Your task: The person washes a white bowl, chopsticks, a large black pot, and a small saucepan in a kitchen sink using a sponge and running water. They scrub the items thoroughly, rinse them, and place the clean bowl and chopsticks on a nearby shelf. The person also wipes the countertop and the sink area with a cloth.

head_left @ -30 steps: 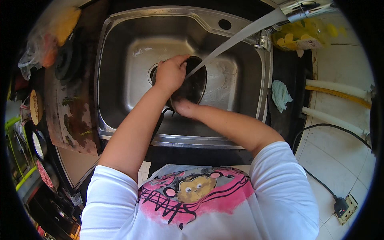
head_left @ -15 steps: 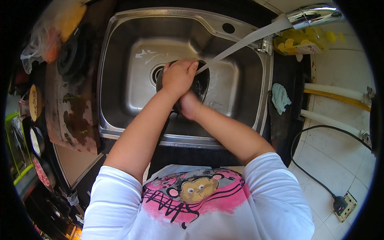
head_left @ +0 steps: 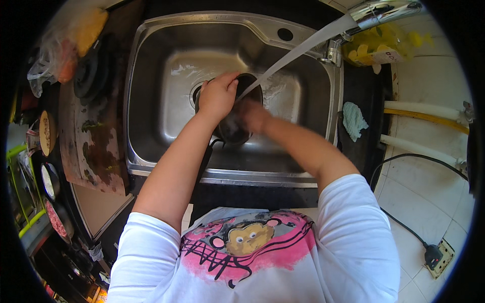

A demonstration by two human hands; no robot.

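Note:
A dark round pan (head_left: 233,132) is tilted in the stainless steel sink (head_left: 177,113), its black handle (head_left: 205,160) pointing back toward me. My left hand (head_left: 218,97) is closed over the pan's left rim, with the thumb near the opening. Blurred by motion, my right hand (head_left: 254,116) is at the pan's inside; its fingers do not show clearly, nor whether anything is in them. A water stream (head_left: 303,48) runs from the chrome faucet (head_left: 384,14) into the pan. The drain is partly hidden behind my left hand.
Right of the sink lie a pale green cloth (head_left: 354,121) and a yellow bottle (head_left: 373,50). A wet wooden board (head_left: 96,151) is on the left, below a plastic bag (head_left: 50,63). Bowls of food, one with pinkish meat (head_left: 57,218), line the far left. A plugged cord (head_left: 404,227) hangs right.
My right hand has moved up and right from the pan's near edge to its inside. The pan now shows more of its inner surface; my left hand stays on its rim.

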